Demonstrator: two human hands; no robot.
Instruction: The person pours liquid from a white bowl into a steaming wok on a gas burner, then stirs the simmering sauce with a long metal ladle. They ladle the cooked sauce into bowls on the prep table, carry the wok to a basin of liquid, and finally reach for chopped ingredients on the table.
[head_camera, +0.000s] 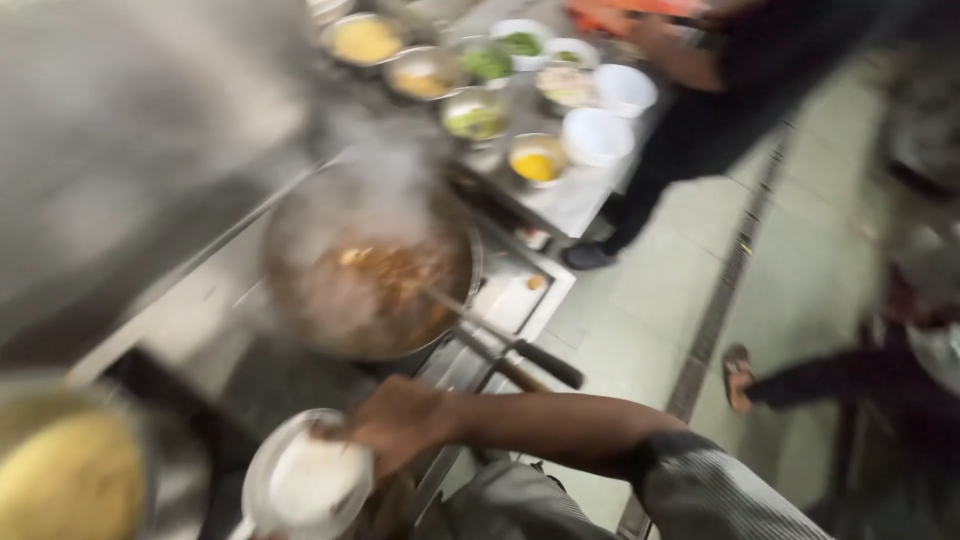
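Gripping the rim of a small white bowl (305, 485) with curled fingers (345, 432): that's the one hand (400, 420) in view, bottom centre, forearm running off right into a striped sleeve (720, 495). By that arm's angle it's the right; motion blur, so not certain. Left hand not in frame. Bowl sits low, just beside the stove edge, something pale inside; too smeared to name. Past the hand: big steaming wok (365, 270) of brown food, two long dark-handled utensils (530, 358) resting in it, handles pointing toward the floor. Bottom left, metal pot (70, 470) with yellow contents. Further along the counter, a cluster of small bowls (540, 160) with green and yellow fillings. Another person in dark clothes (720, 100) stands at the counter's far end.
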